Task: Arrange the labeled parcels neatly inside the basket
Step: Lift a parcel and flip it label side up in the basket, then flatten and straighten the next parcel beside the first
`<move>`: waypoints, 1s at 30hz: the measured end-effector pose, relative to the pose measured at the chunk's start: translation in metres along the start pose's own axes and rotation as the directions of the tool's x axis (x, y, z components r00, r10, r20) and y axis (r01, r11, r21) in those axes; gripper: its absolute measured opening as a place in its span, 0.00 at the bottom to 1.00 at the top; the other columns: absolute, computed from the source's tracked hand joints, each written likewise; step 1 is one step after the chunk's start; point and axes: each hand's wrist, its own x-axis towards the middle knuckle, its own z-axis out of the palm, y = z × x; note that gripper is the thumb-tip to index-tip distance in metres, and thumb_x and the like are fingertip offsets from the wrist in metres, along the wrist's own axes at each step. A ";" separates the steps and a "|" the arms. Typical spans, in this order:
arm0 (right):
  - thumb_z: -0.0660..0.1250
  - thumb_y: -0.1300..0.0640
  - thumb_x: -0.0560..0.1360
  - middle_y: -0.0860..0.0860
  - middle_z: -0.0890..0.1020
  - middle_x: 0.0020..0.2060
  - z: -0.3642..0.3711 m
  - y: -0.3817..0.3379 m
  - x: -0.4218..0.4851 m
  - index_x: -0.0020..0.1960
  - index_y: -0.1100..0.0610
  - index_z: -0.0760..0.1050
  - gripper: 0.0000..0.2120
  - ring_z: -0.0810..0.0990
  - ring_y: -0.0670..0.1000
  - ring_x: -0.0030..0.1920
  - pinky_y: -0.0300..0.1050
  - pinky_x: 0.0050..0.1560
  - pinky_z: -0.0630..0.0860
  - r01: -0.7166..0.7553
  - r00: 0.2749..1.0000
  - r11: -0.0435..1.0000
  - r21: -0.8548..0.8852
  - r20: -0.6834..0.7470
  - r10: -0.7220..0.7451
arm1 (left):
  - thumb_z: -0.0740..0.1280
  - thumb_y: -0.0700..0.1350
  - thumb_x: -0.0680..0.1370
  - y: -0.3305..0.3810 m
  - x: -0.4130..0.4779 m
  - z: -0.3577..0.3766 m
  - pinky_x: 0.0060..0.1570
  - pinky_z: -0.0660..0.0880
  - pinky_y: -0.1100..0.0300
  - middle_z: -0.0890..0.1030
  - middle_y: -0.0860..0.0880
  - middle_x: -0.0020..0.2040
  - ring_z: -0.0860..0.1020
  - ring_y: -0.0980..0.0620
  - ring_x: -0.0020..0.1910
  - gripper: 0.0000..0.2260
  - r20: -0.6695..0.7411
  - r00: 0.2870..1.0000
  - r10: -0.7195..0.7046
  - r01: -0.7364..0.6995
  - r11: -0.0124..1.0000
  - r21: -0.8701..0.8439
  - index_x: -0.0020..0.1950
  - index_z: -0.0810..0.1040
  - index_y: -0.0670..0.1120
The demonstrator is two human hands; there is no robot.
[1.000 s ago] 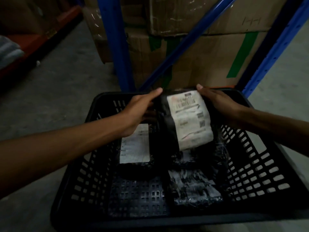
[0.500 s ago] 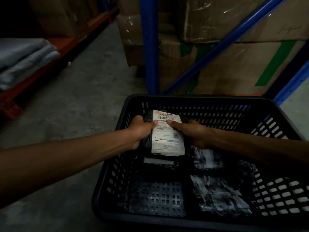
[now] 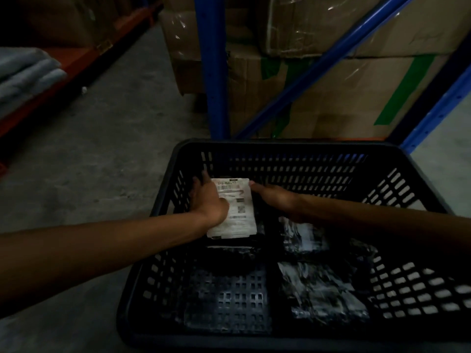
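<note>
Black slotted basket (image 3: 288, 149), on the concrete floor (image 3: 102, 154) before a blue rack upright (image 3: 212, 72) and stacked cartons (image 3: 331, 98).

Labelled parcel (image 3: 239, 212): black wrap, white label face up. Lies in the basket's far-left corner, long axis running from the far wall toward the near rim, barcode end toward the far wall.

Left hand (image 3: 210, 200): flat over the parcel's left edge, fingers spread and pressing on it, not clenched.

Right hand (image 3: 276, 200): at the parcel's right edge, fingers laid against it; grip cannot be told.

Further black-wrapped parcels (image 3: 323, 294): right half of the basket, glossy, labels unreadable.
</note>
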 end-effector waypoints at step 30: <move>0.55 0.53 0.81 0.70 0.39 0.76 -0.079 0.145 -0.042 0.77 0.67 0.33 0.38 0.42 0.70 0.77 0.65 0.74 0.48 -0.042 0.990 -0.036 -0.998 -0.036 -0.136 | 0.66 0.29 0.75 0.047 -0.029 0.161 0.78 0.54 0.45 0.32 0.33 0.77 0.35 0.34 0.78 0.47 0.579 0.794 0.185 -0.554 0.610 0.566 0.78 0.31 0.37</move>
